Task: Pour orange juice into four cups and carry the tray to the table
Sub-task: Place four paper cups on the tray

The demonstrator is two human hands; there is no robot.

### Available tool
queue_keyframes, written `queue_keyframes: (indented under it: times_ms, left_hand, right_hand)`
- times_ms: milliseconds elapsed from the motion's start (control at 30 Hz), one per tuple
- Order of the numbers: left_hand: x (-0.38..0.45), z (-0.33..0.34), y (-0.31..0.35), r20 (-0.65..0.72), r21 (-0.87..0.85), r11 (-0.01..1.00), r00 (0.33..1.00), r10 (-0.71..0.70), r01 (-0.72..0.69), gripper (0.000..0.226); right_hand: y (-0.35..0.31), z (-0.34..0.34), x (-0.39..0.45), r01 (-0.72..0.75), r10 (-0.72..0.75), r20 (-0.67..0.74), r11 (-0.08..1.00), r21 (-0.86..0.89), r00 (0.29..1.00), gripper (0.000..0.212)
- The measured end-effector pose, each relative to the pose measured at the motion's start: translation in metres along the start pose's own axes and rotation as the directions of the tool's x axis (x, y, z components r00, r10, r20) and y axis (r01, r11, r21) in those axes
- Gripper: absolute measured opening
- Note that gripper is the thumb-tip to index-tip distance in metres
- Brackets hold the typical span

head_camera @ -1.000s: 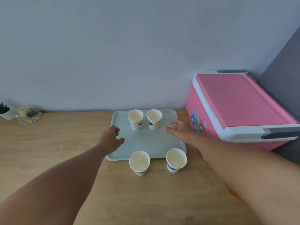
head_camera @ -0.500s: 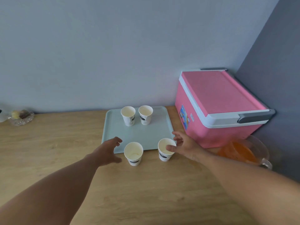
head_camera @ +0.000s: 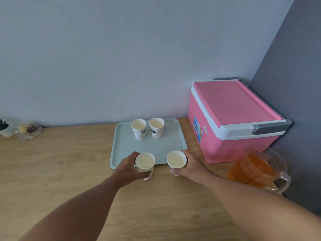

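two bare forearms, left hand (head_camera: 129,168) and right hand (head_camera: 192,166), no sleeves, no jewellery

Soft even daylight, slight blur, wide-angle bowing

Tray (head_camera: 125,150) middle lies bare; cooler (head_camera: 232,122) and pitcher (head_camera: 255,169) seemingly crowd the right.

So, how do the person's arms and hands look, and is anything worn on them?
Both forearms are bare up to the picture's lower edge: no sleeve, watch or bracelet shows. The left hand and the right hand wear no gloves, and I see no rings on the fingers that show.
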State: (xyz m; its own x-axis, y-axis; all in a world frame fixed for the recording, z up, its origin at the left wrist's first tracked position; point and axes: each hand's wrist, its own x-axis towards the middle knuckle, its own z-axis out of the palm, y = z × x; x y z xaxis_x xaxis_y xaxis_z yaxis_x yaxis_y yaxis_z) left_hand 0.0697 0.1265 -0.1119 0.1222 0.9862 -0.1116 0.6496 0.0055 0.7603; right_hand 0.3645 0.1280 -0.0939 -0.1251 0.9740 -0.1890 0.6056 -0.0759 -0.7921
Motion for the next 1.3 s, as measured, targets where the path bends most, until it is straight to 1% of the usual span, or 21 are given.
queue_keyframes:
  times_ms: [133, 300, 400, 467, 567, 667, 833, 967, 1133, 1300]
  left_hand:
    - [0.009, -0.012, 0.0, -0.044, -0.022, 1.0, 0.999, -0.014, 0.013, 0.068]
    - [0.027, -0.031, 0.005, -0.132, -0.125, 0.987, 0.984, -0.118, 0.102, 0.061]
    - [0.035, -0.039, 0.006, -0.181, -0.119, 0.986, 0.974, -0.139, 0.118, 0.066]
    - [0.038, -0.041, 0.005, -0.204, -0.083, 0.991, 0.971, -0.122, 0.107, 0.07]
    - [0.043, -0.04, 0.005, -0.185, -0.011, 0.998, 0.98, -0.07, 0.07, 0.073]
    - [0.05, -0.036, 0.006, -0.185, 0.009, 0.998, 0.981, -0.065, 0.068, 0.074]
    - [0.064, -0.025, 0.004, -0.228, -0.066, 0.992, 0.967, -0.116, 0.104, 0.07]
    - [0.072, -0.017, -0.002, -0.229, -0.088, 0.988, 0.963, -0.143, 0.126, 0.071]
    - [0.071, -0.009, -0.002, -0.227, -0.122, 0.981, 0.958, -0.175, 0.151, 0.068]
    - [0.072, -0.009, -0.002, -0.222, -0.133, 0.974, 0.952, -0.211, 0.185, 0.074]
  right_hand:
    - [-0.013, 0.004, 0.018, 0.019, -0.019, 0.011, 1.0, 0.013, 1.0, 0.063]
    - [-0.034, 0.008, 0.042, 0.015, -0.016, 0.015, 0.999, 0.036, 1.0, 0.064]
    - [-0.045, 0.01, 0.052, 0.003, -0.003, 0.005, 0.999, 0.052, 1.0, 0.062]
    - [-0.051, 0.012, 0.059, -0.009, 0.009, 0.007, 0.999, 0.048, 1.0, 0.061]
    - [-0.054, 0.018, 0.071, -0.028, 0.028, 0.003, 0.999, 0.031, 1.0, 0.063]
    - [-0.055, 0.023, 0.081, -0.056, 0.057, -0.009, 0.998, 0.041, 0.998, 0.065]
    - [-0.05, 0.031, 0.097, -0.104, 0.105, -0.032, 0.994, 0.041, 0.994, 0.07]
    - [-0.049, 0.037, 0.105, -0.117, 0.119, -0.037, 0.991, 0.059, 0.992, 0.07]
    - [-0.047, 0.046, 0.11, -0.117, 0.12, -0.021, 0.988, 0.097, 0.993, 0.072]
    - [-0.04, 0.05, 0.111, -0.163, 0.16, 0.031, 0.98, 0.118, 0.987, 0.072]
